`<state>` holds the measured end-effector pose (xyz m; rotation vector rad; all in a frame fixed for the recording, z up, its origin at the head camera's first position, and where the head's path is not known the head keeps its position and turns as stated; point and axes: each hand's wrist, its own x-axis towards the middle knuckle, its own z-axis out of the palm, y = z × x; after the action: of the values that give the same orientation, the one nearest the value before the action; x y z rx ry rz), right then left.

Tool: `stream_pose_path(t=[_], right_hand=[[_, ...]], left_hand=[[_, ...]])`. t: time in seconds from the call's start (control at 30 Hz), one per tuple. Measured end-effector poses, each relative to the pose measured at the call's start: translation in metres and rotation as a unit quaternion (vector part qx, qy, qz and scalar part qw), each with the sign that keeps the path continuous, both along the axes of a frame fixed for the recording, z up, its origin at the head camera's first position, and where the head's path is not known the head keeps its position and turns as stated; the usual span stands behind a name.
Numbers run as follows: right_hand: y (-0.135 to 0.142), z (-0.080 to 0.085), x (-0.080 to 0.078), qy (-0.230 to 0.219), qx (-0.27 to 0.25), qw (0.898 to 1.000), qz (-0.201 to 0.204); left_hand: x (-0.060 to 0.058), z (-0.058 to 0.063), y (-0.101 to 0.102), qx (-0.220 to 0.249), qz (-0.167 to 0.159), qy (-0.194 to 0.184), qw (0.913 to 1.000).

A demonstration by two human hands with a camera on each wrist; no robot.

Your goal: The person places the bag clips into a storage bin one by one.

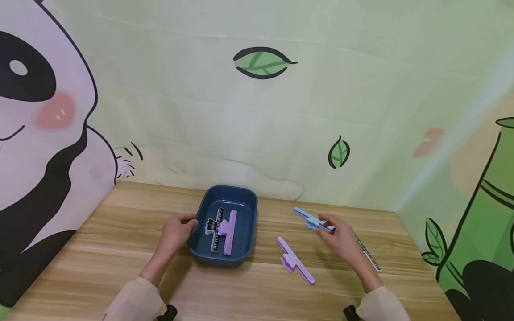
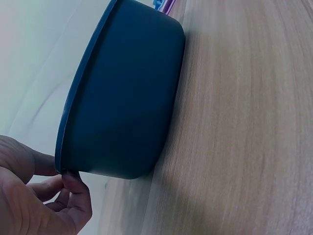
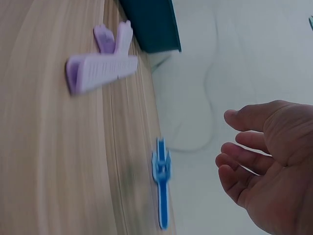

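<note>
My left hand pinches the rim of a dark blue plastic tray at its left side; thumb and fingertips meet at that rim in the left wrist view. Inside the tray lie a black clip with a piano-key pattern and a purple sealing clip. My right hand hovers over a blue sealing clip, overlapping its right end in the head view. The right wrist view shows that hand's fingers loosely bent and holding nothing, apart from the blue clip on the table.
Another purple clip lies between the tray and my right hand. A piano-patterned clip sits right of that hand, partly hidden by it. Behind the wooden table hangs a pale green printed cloth.
</note>
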<state>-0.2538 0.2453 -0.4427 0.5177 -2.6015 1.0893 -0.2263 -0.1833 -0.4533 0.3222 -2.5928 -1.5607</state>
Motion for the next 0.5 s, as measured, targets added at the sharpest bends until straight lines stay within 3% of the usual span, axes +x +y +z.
stream_pose_path(t=[0.5], right_hand=[[0.051,0.001,0.008,-0.005,0.03,0.999,-0.042]], left_hand=[[0.0,0.001,0.0,0.0,-0.002,-0.002,1.0]])
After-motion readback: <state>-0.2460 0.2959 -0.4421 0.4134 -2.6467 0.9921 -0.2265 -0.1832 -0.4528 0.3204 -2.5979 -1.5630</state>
